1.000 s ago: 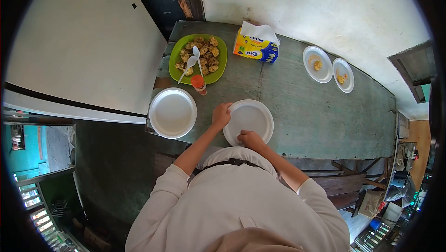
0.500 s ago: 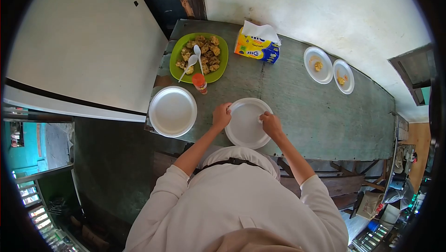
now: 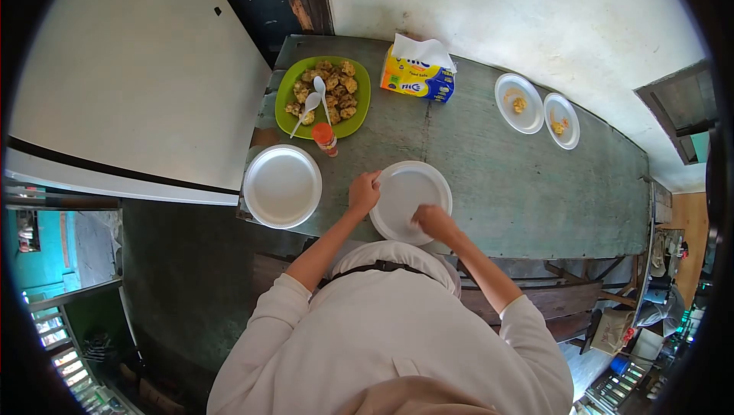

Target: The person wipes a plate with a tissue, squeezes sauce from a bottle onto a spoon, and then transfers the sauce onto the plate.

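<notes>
A white disposable plate lies on the table in front of me. My left hand is closed on its left rim, thumb and fingers pinching the edge. Over the lower right part of the plate is my right hand, fingers drawn together and slightly smeared by motion. A small pale wad, which looks like tissue, shows at its fingertips; most of it is hidden. To the left stands a second white plate, which neither hand touches.
A green plate of fried food carries two white spoons. Beside it is a red-capped shaker bottle. A tissue pack stands by the wall. Two white plates with food scraps sit at the back right.
My right hand has moved from the plate's right rim down and left over its surface. My left hand stays on the left rim. The view has shifted slightly.
</notes>
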A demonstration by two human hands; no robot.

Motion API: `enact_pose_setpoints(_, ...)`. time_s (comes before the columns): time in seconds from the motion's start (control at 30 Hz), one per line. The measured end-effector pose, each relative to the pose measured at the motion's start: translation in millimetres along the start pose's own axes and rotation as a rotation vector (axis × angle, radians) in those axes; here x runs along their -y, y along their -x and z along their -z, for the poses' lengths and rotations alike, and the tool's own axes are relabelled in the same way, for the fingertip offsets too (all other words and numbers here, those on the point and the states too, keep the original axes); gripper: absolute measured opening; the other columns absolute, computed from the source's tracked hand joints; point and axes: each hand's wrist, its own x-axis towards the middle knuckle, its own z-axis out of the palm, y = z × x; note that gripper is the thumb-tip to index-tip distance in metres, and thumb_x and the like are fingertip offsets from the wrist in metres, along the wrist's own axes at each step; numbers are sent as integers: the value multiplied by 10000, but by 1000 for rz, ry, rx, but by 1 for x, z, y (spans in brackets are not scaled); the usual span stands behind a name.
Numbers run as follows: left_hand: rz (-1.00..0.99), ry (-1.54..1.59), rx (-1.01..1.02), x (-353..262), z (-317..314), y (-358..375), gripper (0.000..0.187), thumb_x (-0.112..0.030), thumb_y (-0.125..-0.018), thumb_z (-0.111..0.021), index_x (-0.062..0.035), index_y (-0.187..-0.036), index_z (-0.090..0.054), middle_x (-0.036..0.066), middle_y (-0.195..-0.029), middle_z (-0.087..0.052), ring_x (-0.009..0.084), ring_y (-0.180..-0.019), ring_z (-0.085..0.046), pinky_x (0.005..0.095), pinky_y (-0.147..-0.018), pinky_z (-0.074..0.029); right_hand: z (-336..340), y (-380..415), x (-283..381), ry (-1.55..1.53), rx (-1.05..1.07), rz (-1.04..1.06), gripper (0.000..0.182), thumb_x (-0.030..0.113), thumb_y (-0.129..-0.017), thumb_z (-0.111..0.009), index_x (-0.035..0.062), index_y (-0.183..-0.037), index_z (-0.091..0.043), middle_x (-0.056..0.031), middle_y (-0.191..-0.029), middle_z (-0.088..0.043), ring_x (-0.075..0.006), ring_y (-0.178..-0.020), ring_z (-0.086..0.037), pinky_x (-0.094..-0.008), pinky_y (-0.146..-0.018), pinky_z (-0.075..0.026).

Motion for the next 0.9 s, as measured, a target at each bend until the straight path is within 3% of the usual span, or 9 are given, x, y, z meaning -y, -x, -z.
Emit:
enact_pose_setpoints(0.1,-14,10,7,-4,3,0,311,-77,-723,-628,-81,-1033,-629,128,-784,-598,277,-686,-587,372,-641,-457,37,-22,7,179,-201,-226,206,-22,-686,-490,59,-767,-661,-141,-854,-617,-310,-754,-608,-402,-670,-499)
enact_pose_setpoints(0.2,-63,27,-34,2,-2,1,287,-75,-729,-627,-67,-1015,-625,128,-781,-607,271,-692,-593,369,-640,-458,39,-26,-16,363,-108,-175,179,-13,-709,-487,55,-761,-644,-146,-842,-600,-327,-742,-602,-413,-657,-497)
enact_pose_setpoints(0.3,52,141,-1,-1,-2,13,252,-38,-728,-611,-60,-978,-623,131,-804,-616,292,-732,-598,380,-664,-465,26,-17,-13,414,-83,-197,149,-13,-696,-502,52,-739,-629,-150,-797,-583,-346,-713,-595,-419,-642,-492)
enact_pose_setpoints(0.5,118,144,48,6,5,21,224,-54,-742,-622,-42,-966,-615,107,-775,-629,259,-701,-610,363,-642,-469,8,19,2,331,57,-235,125,-8,-664,-524,48,-709,-626,-141,-772,-585,-338,-705,-595,-416,-649,-490)
enact_pose_setpoints(0.9,207,170,78,-1,10,18,257,-113,-741,-639,-41,-987,-624,103,-793,-647,231,-725,-624,331,-681,-477,-10,14,29,-159,77,-248,190,3,-571,-621,33,-746,-686,-163,-744,-649,-288,-700,-633,-347,-678,-507)
